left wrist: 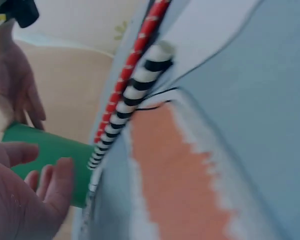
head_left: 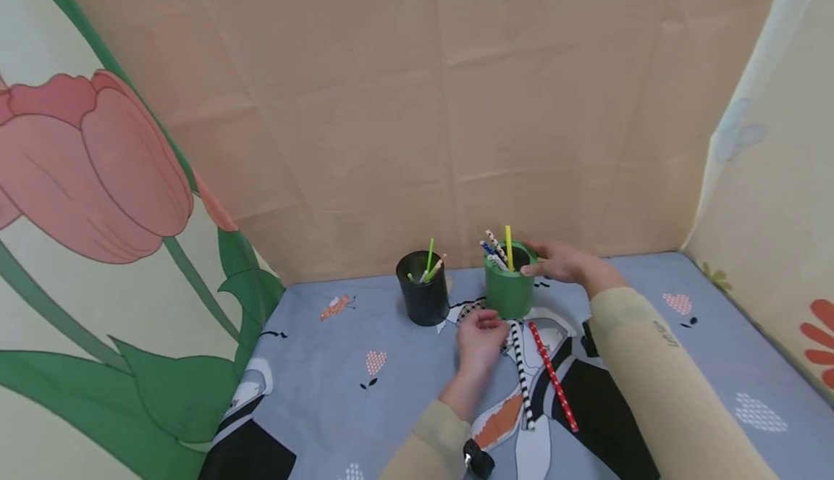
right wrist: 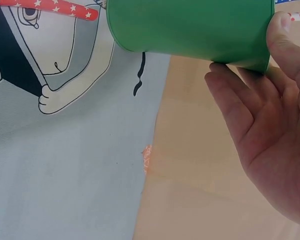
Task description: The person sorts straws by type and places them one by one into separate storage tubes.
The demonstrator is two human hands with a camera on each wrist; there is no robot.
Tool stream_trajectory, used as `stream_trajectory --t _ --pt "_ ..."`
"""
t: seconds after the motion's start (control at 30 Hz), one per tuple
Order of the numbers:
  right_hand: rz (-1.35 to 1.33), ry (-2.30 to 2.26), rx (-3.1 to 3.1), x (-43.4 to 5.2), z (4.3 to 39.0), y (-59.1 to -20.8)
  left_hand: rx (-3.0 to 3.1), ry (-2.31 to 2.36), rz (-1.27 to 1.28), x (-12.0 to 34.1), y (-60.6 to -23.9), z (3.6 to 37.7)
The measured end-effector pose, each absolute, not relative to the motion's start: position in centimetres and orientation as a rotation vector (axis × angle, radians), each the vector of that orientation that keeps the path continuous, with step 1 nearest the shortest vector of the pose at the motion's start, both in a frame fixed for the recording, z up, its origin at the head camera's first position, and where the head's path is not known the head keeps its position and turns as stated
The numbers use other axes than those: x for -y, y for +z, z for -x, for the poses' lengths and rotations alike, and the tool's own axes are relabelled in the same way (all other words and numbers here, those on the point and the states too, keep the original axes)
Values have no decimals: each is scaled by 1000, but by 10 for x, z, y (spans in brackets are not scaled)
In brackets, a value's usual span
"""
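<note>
A green cup (head_left: 508, 295) stands on the patterned cloth, with a yellow straw (head_left: 509, 248) and several patterned straws upright in it. My right hand (head_left: 565, 263) holds the cup near its rim; in the right wrist view the thumb lies at the rim and the fingers are against the side of the green cup (right wrist: 190, 27). My left hand (head_left: 481, 342) is in front of the cup, its fingers loosely bent and nothing in them. Just right of it lie a black-and-white striped paper straw (head_left: 521, 375) and a red paper straw (head_left: 554, 377) with white stars.
To the left of the green cup stands a black cup (head_left: 423, 299) with several green and pink-tipped straws in it. A blue-grey cloth (head_left: 326, 393) with printed figures covers the table. Behind rises a brown paper-like backdrop (head_left: 365, 140), with printed curtains at both sides.
</note>
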State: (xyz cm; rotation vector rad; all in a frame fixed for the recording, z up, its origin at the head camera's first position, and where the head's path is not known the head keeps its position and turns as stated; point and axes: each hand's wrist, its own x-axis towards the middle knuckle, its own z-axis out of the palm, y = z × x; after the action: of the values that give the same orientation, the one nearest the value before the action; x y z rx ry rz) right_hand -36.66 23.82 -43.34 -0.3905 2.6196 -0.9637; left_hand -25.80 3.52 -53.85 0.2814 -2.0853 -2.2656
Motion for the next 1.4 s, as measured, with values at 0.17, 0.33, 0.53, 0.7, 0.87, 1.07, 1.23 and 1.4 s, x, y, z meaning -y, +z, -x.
stream_trajectory --t 0.17,0.33,0.53,0.7,0.87,1.07,1.23,1.4 --pt "380 -981 -2608 -238 365 -431 2193 -2277 -354 -38 -556 250" --pt "365 -977 -2608 -238 363 -430 2268 -2205 -359 -39 -560 246" --pt "355 -972 -2619 -241 359 -428 2431 -2053 -289 -43 -559 243" --pt "363 -994 -2614 -244 359 -433 2597 -1923 -196 -43 -560 239" --pt "386 -993 -2608 -245 358 -438 2678 -1837 -189 -45 -563 238" --pt "397 -989 -2614 -246 359 -441 2687 -1792 -234 -53 -569 242" --pt "398 -983 -2618 -247 361 -439 2652 -1792 -212 -54 -568 245" --pt "398 -983 -2614 -249 365 -439 2652 -1766 -169 -52 -566 247"
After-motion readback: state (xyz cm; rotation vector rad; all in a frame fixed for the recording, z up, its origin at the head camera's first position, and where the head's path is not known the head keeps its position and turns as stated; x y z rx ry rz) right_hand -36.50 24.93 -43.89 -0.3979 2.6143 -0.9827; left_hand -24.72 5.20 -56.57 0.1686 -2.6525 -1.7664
